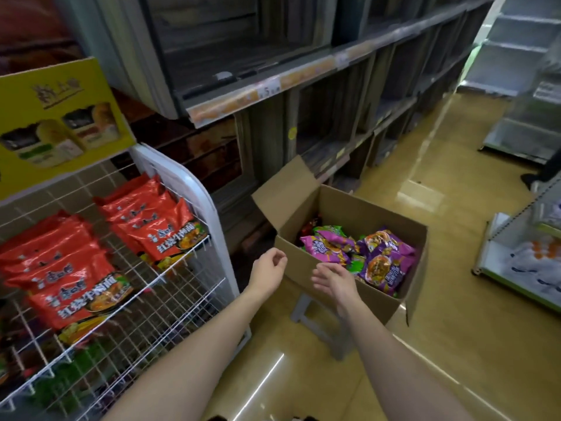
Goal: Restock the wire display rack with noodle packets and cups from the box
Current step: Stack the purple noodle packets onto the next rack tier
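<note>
Box [343,214], cardboard, flaps up, on grey stool [315,323]: purple packets [385,262] inside. Rack [182,287]: red packets [76,287], Chinese lettering. Left hand [268,270] loosely curled, right hand [334,282] spread, both empty at box's near edge.

Empty hands [300,273] before box [340,205], purple packets [364,253], rack [188,183]

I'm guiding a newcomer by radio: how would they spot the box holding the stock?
Find the white wire display rack of red packets; just to its right, on the floor by the dark shelving, sits a brown cardboard box. Its flaps stand open, and it alone holds purple noodle packets.
</note>
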Motion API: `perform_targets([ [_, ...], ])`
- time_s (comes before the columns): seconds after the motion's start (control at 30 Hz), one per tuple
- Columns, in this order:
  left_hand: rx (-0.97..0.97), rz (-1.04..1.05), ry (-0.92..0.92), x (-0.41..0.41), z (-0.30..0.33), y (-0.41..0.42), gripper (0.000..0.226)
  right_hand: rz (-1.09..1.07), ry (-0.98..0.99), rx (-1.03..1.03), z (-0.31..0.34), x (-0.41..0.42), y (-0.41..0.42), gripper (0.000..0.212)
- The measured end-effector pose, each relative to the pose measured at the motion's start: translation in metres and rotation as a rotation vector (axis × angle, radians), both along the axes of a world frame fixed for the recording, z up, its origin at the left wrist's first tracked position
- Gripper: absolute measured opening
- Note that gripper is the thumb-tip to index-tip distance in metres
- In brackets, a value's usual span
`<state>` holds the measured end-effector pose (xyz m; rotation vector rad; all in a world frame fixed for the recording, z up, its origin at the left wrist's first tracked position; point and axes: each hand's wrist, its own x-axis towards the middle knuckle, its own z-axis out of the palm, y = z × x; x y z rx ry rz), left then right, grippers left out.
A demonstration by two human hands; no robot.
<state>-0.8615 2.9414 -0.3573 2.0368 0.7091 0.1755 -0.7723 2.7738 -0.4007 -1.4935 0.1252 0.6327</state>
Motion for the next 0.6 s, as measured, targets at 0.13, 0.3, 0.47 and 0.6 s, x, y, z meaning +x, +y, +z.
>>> perform_targets([
  [0.13,0.0,-0.059,0.023,0.02,-0.003,-0.026,0.017,-0.072,0.05,0.019,-0.009,0.014,-0.022,0.017],
  [0.3,0.001,-0.109,0.036,0.046,-0.001,-0.031,0.017,-0.155,0.091,0.024,-0.016,0.03,-0.026,0.014],
  [0.47,0.004,-0.168,0.037,0.083,-0.01,-0.025,0.014,-0.273,0.101,0.013,-0.026,0.044,-0.023,0.007],
  [0.6,-0.017,-0.217,0.061,0.113,-0.02,-0.022,0.011,-0.372,0.143,-0.005,-0.031,0.052,-0.031,0.007],
])
